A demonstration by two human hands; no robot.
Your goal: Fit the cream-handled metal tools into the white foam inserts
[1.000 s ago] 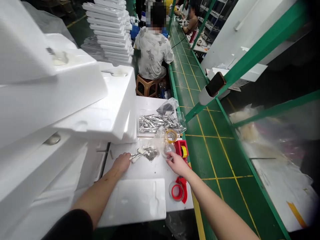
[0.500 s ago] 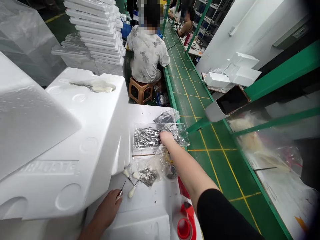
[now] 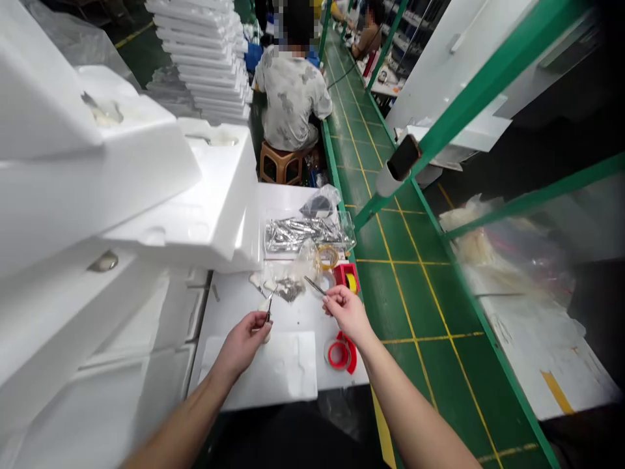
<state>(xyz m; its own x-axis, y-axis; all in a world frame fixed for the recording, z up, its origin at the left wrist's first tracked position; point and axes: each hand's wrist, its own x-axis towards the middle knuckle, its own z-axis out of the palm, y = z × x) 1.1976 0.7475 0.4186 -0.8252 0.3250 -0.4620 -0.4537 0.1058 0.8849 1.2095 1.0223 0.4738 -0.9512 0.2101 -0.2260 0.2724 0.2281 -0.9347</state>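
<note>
My left hand [image 3: 243, 341] is closed round a small tool with a cream handle [image 3: 267, 314], its metal tip pointing up. A thin metal piece [image 3: 315, 285] is pinched in my right hand [image 3: 344, 309], slanting up to the left. Both hands hover over the white table [image 3: 303, 312], just above a flat white foam tray [image 3: 266, 366]. Beyond them lie more cream-handled tools [image 3: 261, 283] and a small plastic bag of metal parts [image 3: 290, 288]. Further back is a clear box of several shiny metal pieces [image 3: 303, 233].
Large white foam blocks [image 3: 122, 189] fill the left side. A red tape dispenser [image 3: 342, 354] sits near the table's right edge, a yellow tape roll [image 3: 327, 256] beyond. A person [image 3: 291, 91] sits on a stool ahead. A green conveyor [image 3: 400, 273] runs along the right.
My right hand came back from the clear box with a thin metal piece. My left hand lifted the cream-handled tool off the table. The camera view dropped back down.
</note>
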